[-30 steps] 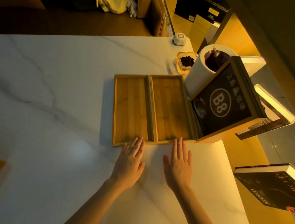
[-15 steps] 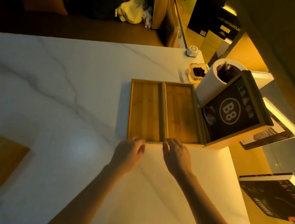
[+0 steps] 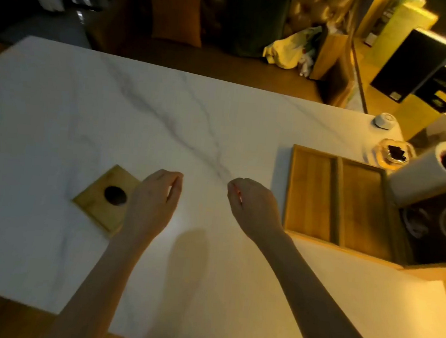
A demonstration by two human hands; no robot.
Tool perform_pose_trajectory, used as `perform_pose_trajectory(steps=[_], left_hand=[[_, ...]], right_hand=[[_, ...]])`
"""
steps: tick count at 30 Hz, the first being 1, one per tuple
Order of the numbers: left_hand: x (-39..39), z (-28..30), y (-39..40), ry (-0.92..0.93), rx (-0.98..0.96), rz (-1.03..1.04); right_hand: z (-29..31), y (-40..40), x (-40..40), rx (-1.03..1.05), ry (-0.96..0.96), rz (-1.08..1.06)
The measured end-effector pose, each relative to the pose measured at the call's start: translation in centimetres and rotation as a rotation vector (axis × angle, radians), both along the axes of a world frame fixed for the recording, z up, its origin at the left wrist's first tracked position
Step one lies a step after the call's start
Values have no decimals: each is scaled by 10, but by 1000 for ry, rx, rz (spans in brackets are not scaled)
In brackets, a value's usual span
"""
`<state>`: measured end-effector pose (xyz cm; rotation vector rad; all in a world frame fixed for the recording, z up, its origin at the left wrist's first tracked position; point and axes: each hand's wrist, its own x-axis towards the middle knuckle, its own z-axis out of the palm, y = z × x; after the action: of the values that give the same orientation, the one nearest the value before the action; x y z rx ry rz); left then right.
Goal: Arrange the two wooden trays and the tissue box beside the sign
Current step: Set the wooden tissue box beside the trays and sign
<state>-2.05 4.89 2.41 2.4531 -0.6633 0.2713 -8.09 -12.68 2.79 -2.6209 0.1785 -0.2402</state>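
Two wooden trays lie side by side on the white marble table [image 3: 87, 108], the left tray [image 3: 310, 192] touching the right tray [image 3: 364, 208]. The right one sits against the black "B8" sign [image 3: 443, 231] in its wooden frame. A square wooden tissue box [image 3: 106, 199] with a round dark hole lies flat at the left. My left hand [image 3: 154, 200] hovers at its right edge, fingers loosely curled, holding nothing. Left of the trays, my right hand [image 3: 253, 206] hangs with loosely curled fingers, holding nothing.
A white cylinder [image 3: 426, 176] stands behind the sign, with a small glass dish [image 3: 394, 154] of dark bits and a white round gadget [image 3: 385, 121] beyond it. Cushions and a yellow bag [image 3: 288, 53] lie past the table's far edge.
Both hands have left the near edge of the trays and moved left. The view has swung left, bringing the tissue box into full sight beside my left hand.
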Motion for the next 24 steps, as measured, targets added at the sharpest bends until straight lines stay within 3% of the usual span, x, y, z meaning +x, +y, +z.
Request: perform_pose_trajectory(steps=[4,7,12,14,16,18,21,24], left_hand=[[13,-12,60,72,-61,214],[19,-29,98,49,6,285],[29,-67,145,253,158,441],[32,-76,154,466,41,480],[35,-77,155,705,-204,483],[39,-77,156,834,-409,482],[41,-80,156,812,-554,503],[39,-80,150,746,-529,523]], right_hand=[[-12,57,25,35,-9,96],[-27,95,38,92,42,97],[-66,132,51,257,309,92],[-76,139,52,472,431,40],[-84,143,53,669,516,-21],[-87,148,55,753,546,-42],[-87,154,57,759,505,-37],[-84,157,57,678,485,-37]])
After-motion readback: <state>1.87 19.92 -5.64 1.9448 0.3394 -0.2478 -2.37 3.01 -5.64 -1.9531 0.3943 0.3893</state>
